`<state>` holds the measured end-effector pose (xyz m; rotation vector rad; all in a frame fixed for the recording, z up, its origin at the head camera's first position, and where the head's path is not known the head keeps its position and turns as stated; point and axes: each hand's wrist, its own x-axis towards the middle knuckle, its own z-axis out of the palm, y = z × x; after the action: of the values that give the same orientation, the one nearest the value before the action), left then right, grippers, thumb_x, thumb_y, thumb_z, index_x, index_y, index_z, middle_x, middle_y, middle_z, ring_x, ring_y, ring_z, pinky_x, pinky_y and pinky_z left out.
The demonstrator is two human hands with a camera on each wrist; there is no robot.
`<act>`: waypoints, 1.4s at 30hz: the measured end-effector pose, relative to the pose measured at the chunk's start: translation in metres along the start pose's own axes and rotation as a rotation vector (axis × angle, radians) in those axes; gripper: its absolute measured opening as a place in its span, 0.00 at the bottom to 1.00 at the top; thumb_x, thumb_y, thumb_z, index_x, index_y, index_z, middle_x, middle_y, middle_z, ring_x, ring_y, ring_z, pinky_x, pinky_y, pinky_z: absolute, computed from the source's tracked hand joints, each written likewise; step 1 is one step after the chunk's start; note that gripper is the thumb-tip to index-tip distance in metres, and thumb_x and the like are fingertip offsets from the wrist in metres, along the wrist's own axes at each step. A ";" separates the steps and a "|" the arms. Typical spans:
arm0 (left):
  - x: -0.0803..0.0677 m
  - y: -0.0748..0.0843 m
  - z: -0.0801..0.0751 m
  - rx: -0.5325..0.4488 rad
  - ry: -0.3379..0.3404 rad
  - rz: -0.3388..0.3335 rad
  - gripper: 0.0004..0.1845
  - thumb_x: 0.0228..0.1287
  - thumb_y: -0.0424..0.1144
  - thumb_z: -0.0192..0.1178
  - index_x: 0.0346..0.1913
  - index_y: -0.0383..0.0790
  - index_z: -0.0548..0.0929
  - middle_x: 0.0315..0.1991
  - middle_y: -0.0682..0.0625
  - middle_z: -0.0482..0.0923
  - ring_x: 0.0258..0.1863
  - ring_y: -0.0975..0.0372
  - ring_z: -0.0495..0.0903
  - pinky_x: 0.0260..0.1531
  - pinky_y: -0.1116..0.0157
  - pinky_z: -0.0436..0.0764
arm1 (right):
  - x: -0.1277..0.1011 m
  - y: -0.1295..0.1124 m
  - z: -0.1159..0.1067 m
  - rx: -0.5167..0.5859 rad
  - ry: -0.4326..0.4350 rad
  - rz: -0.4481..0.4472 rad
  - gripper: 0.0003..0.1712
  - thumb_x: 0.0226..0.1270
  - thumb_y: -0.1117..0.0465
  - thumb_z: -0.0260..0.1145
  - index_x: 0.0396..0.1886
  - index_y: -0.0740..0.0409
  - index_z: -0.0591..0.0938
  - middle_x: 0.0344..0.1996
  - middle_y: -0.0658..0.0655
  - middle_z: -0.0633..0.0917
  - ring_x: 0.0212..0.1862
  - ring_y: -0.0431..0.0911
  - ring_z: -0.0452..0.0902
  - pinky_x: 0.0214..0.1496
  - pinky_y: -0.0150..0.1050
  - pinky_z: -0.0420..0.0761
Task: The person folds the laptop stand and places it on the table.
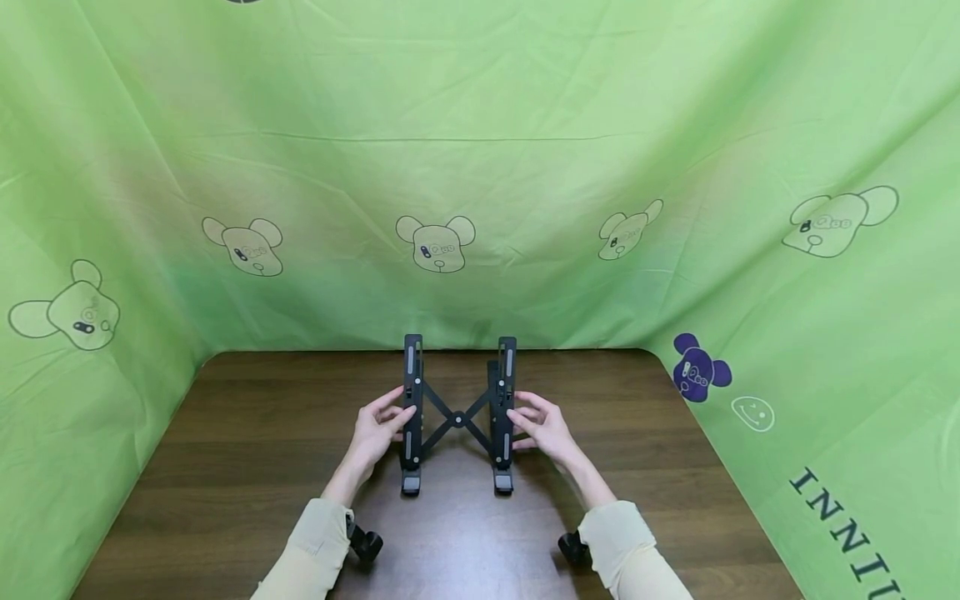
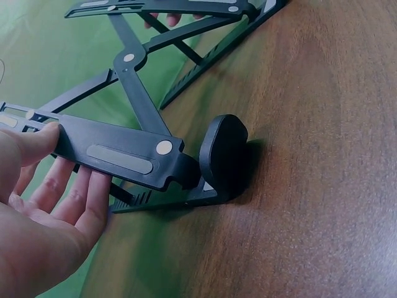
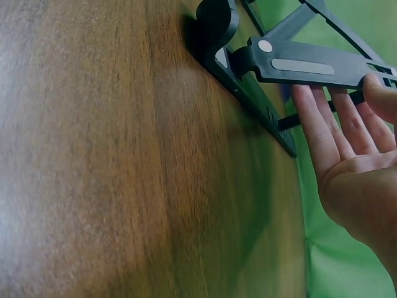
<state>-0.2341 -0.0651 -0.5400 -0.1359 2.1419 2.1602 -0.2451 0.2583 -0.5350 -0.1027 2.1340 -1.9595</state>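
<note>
A black folding laptop stand (image 1: 458,419) stands on the table, its two side arms spread and joined by crossed bars with a round pivot. My left hand (image 1: 372,433) holds the left arm (image 2: 118,139), thumb on the upper face and fingers underneath. On the other side, my right hand (image 1: 549,432) grips the right arm (image 3: 310,53) the same way. Both arms are raised at a slope above their base rails, as the wrist views show. Grey pads line the upper faces. At the near end, an upturned front lip (image 2: 223,155) rises from the left rail.
The brown wooden table (image 1: 262,450) ends at a green printed curtain (image 1: 540,108), which hangs behind it and along both sides. A black wrist-worn device (image 1: 366,544) juts inward from the left cuff, and another device (image 1: 573,548) from the right.
</note>
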 end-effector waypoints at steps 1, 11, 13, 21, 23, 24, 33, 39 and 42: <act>0.000 0.000 0.000 0.001 -0.001 0.000 0.30 0.78 0.30 0.67 0.78 0.33 0.76 0.37 0.47 0.93 0.37 0.59 0.95 0.38 0.66 0.91 | 0.000 0.000 0.000 0.000 -0.001 -0.001 0.31 0.84 0.69 0.62 0.79 0.77 0.66 0.47 0.58 0.94 0.37 0.41 0.90 0.40 0.43 0.95; -0.002 0.001 -0.001 0.018 -0.003 -0.007 0.30 0.78 0.31 0.67 0.78 0.35 0.76 0.37 0.46 0.92 0.39 0.57 0.95 0.40 0.63 0.92 | 0.000 0.002 0.004 0.027 -0.009 0.004 0.31 0.84 0.70 0.62 0.79 0.77 0.65 0.45 0.54 0.94 0.36 0.39 0.90 0.39 0.41 0.94; -0.002 0.001 0.000 0.020 -0.003 -0.006 0.30 0.78 0.31 0.67 0.79 0.35 0.76 0.36 0.47 0.92 0.38 0.57 0.95 0.39 0.64 0.92 | 0.000 0.002 0.005 0.026 -0.012 0.003 0.31 0.84 0.69 0.62 0.79 0.77 0.65 0.45 0.54 0.94 0.36 0.39 0.90 0.39 0.41 0.94; -0.001 0.000 0.000 0.028 -0.002 0.002 0.29 0.78 0.30 0.67 0.78 0.33 0.76 0.35 0.48 0.92 0.38 0.59 0.95 0.39 0.65 0.92 | -0.001 0.001 0.008 0.028 -0.011 0.004 0.31 0.84 0.70 0.61 0.79 0.77 0.65 0.44 0.53 0.94 0.36 0.41 0.90 0.39 0.41 0.95; -0.001 0.000 0.000 0.029 -0.002 -0.002 0.29 0.78 0.30 0.67 0.78 0.33 0.76 0.35 0.49 0.92 0.38 0.60 0.94 0.39 0.65 0.91 | 0.000 0.000 0.008 0.025 -0.012 0.002 0.31 0.84 0.70 0.61 0.79 0.77 0.65 0.44 0.54 0.94 0.36 0.41 0.90 0.39 0.42 0.95; -0.001 0.000 0.000 0.028 -0.001 -0.006 0.30 0.78 0.30 0.67 0.79 0.34 0.76 0.35 0.50 0.92 0.37 0.60 0.94 0.38 0.66 0.91 | 0.000 0.000 0.008 0.023 -0.012 0.001 0.31 0.84 0.70 0.61 0.79 0.77 0.66 0.44 0.54 0.94 0.36 0.41 0.90 0.39 0.42 0.95; -0.001 0.000 -0.001 0.014 0.004 -0.017 0.30 0.78 0.30 0.67 0.79 0.34 0.76 0.34 0.51 0.91 0.37 0.56 0.96 0.37 0.67 0.90 | 0.001 -0.001 0.011 0.020 -0.015 -0.010 0.30 0.84 0.71 0.61 0.79 0.77 0.65 0.42 0.50 0.94 0.35 0.39 0.89 0.39 0.41 0.95; -0.001 0.001 0.000 0.032 0.001 -0.009 0.30 0.78 0.32 0.67 0.79 0.34 0.76 0.35 0.51 0.91 0.36 0.63 0.93 0.39 0.65 0.91 | 0.001 -0.002 0.014 0.017 -0.017 -0.012 0.30 0.84 0.72 0.60 0.79 0.77 0.65 0.42 0.52 0.93 0.34 0.39 0.89 0.38 0.41 0.95; -0.001 0.001 0.000 0.037 -0.002 -0.007 0.30 0.78 0.32 0.67 0.79 0.34 0.75 0.35 0.52 0.91 0.36 0.67 0.90 0.39 0.66 0.90 | 0.002 -0.003 0.015 0.010 -0.016 -0.013 0.30 0.84 0.71 0.61 0.78 0.77 0.66 0.43 0.56 0.93 0.35 0.40 0.89 0.39 0.43 0.95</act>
<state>-0.2336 -0.0650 -0.5384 -0.1386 2.1760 2.1144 -0.2444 0.2427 -0.5339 -0.1307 2.1179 -1.9699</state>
